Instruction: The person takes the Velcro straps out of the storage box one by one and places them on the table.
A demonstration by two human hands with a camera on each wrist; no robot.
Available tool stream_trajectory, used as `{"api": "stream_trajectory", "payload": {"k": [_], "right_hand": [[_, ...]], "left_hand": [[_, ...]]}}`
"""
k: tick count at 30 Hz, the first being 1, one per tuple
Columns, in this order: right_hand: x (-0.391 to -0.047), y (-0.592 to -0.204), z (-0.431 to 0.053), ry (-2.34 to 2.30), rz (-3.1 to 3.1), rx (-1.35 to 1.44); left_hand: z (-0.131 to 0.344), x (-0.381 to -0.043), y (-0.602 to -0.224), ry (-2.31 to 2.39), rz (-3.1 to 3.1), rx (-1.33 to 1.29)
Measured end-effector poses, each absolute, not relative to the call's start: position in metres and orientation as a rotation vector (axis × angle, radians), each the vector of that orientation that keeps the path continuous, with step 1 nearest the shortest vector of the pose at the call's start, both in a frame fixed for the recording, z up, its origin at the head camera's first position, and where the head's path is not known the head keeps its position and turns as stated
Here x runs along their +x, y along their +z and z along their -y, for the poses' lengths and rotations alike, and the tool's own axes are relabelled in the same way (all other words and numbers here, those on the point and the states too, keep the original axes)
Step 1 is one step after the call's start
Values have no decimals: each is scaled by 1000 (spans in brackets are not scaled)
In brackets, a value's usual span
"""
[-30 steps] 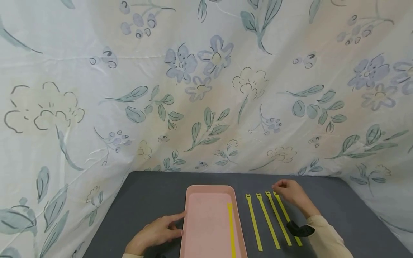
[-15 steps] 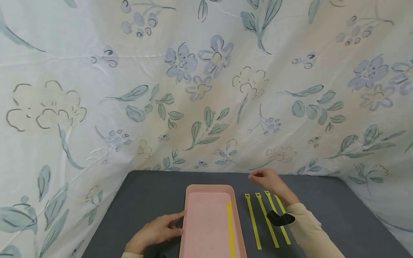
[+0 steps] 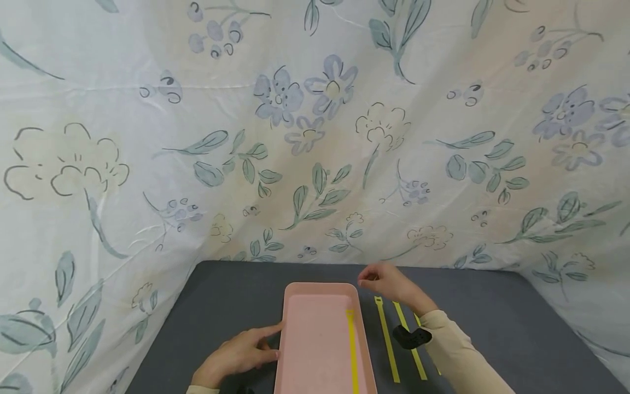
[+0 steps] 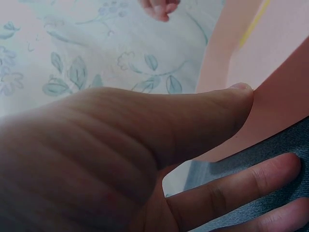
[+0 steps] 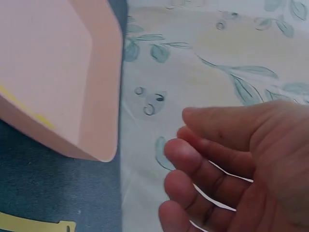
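A pink rectangular tray (image 3: 315, 339) lies on the dark table, with one yellow cable strap (image 3: 353, 350) lengthwise along its right side. My left hand (image 3: 236, 355) rests at the tray's left edge; in the left wrist view its thumb (image 4: 212, 108) touches the tray wall (image 4: 270, 113). Just beyond the tray's far right corner is my right hand (image 3: 391, 287). Its fingers (image 5: 181, 188) are loosely bent with nothing between them in the right wrist view. Right of the tray lie more yellow cable straps (image 3: 386, 339), slotted heads pointing away; my right forearm partly hides them.
A floral cloth (image 3: 315, 137) hangs behind the dark table (image 3: 236, 301) and along its sides. A black wrist device (image 3: 411, 337) sits on my right wrist, over the straps.
My right hand has moved left from the head of the rightmost strap to the tray's far right corner, its forearm now covering some straps. The left hand and tray have stayed put.
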State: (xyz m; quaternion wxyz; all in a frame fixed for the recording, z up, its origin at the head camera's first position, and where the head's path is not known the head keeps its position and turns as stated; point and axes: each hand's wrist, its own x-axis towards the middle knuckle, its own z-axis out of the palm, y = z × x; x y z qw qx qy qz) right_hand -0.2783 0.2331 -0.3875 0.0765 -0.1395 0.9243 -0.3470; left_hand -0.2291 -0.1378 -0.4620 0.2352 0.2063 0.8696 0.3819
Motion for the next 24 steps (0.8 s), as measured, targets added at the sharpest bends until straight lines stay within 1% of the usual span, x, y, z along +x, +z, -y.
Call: {"api": "stream_trajectory", "payload": {"k": [7, 14, 20, 21, 22, 24], "right_hand": [[-269, -399, -220, -845, -2760, -501], [-269, -416, -212, -615, -2857, -540], [-269, -426, -208, -514, -2884, -578], [-267, -426, -207, -496, -2878, -549], [-267, -426, -205, -475, -2871, -516], [-264, -427, -203, -439, -2845, -444]], "left_hand": [[137, -226, -457, 1095, -2376, 545], [136, -223, -453, 1076, -2397, 547], [138, -224, -454, 1079, -2386, 550], [140, -230, -467, 1089, -2377, 554], [140, -232, -470, 1094, -2373, 551], [145, -244, -495, 1099, -2368, 554]]}}
